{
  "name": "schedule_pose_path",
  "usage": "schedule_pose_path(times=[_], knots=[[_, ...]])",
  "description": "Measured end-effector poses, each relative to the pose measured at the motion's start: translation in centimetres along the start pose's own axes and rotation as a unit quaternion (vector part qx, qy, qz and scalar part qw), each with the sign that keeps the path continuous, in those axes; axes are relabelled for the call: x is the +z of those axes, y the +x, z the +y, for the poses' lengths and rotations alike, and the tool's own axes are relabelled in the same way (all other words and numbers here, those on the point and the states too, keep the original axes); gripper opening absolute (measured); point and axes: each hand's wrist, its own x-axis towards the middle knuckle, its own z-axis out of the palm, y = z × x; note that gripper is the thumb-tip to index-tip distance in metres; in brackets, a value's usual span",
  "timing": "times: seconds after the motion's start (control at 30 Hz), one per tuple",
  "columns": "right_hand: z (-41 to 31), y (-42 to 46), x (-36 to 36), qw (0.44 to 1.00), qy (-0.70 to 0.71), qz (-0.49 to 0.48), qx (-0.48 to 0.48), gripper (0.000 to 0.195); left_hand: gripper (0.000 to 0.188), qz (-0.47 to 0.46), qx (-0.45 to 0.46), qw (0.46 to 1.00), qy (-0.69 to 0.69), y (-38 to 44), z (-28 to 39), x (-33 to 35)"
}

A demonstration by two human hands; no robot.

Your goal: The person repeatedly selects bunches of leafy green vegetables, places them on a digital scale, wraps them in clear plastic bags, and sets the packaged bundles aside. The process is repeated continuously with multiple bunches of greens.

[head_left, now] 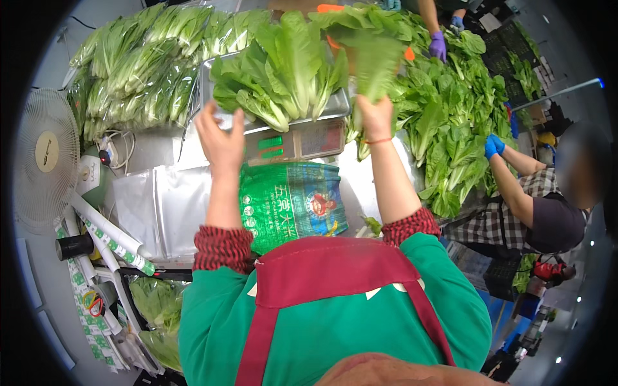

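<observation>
Green leafy lettuce heads point(294, 72) lie in a metal tray point(340, 107) on a weighing scale point(270, 144) with a lit green display. My left hand point(219, 135) is at the tray's front left corner, fingers spread, holding nothing. My right hand point(375, 116), just right of the tray, grips the base of a leafy lettuce point(379, 62), whose upright leaves are blurred. A green and blue woven bag point(289, 202) lies flat in front of the scale.
Bagged greens point(140, 67) fill the back left; loose lettuce point(449, 130) is piled at right. Clear plastic bags point(181, 207), a power strip point(110, 149) and a fan point(47, 159) stand or lie at left. Blue-gloved hands point(492, 145) and a purple-gloved hand point(437, 46) touch the pile.
</observation>
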Motion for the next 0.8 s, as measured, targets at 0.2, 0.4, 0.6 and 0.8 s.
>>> schedule_pose_path(times=[0.2, 0.4, 0.6, 0.8], knots=[[6.0, -4.3, -10.5, 0.995, -0.088, 0.052, 0.007, 0.031, 0.037, -0.575, 0.008, 0.818, 0.020, -15.3, 0.7, -0.7], [10.6, -8.0, -16.3, 0.992, -0.053, 0.094, 0.059, 0.044, 0.041, -0.485, 0.077, 0.871, -0.004, -17.5, 1.2, 1.8], [11.5, -8.2, -16.7, 0.860, -0.493, 0.112, -0.076, 0.058, 0.037, -0.489, 0.054, 0.871, -0.003, -17.3, 2.0, 1.3], [0.9, -6.3, -6.4, 0.966, -0.182, -0.083, -0.166, 0.032, 0.020, -0.335, 0.049, 0.940, -0.052, -12.6, 2.0, 1.4]])
